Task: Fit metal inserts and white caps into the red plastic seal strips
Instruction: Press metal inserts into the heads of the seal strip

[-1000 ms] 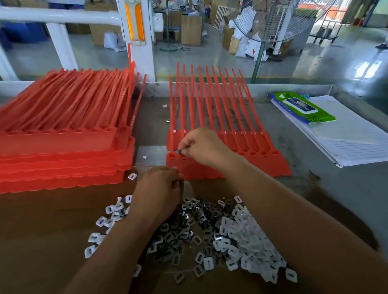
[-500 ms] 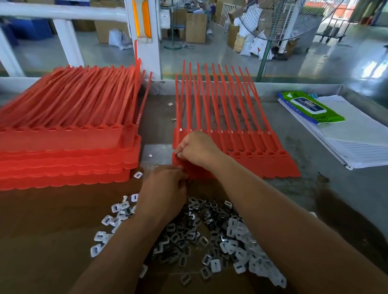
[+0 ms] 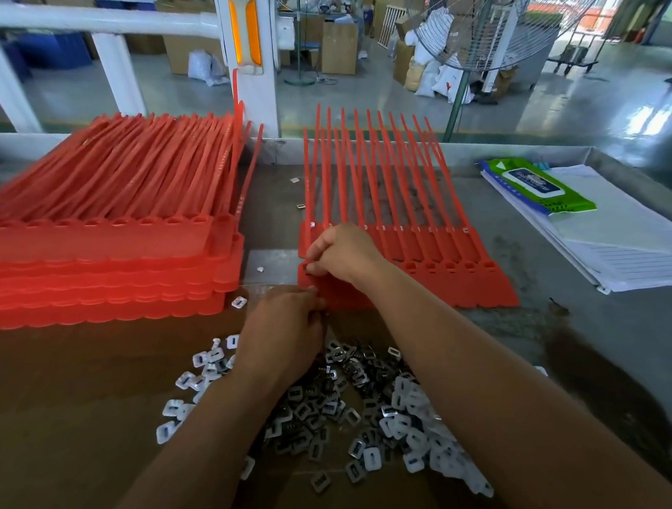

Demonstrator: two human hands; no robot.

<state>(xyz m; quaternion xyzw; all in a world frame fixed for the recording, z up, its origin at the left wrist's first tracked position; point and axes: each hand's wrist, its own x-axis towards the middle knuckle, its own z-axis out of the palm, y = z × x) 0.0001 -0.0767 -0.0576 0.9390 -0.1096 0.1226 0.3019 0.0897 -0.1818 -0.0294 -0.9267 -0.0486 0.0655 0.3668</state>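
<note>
Seal strip stack (image 3: 100,266) left, strip sheet (image 3: 445,254) right, loose inserts and caps (image 3: 361,411) in front

The right hand (image 3: 346,255) sits on the left end of the flat red seal strip sheet (image 3: 447,270), fingers curled at its leftmost socket; the left hand (image 3: 284,333) is bunched at the sheet's near left corner. Nearer than the sheet lie dark metal inserts (image 3: 317,406) and white caps (image 3: 413,412) heaped together, left of it a stack of red strips (image 3: 96,267), right of it papers (image 3: 623,234).
</note>
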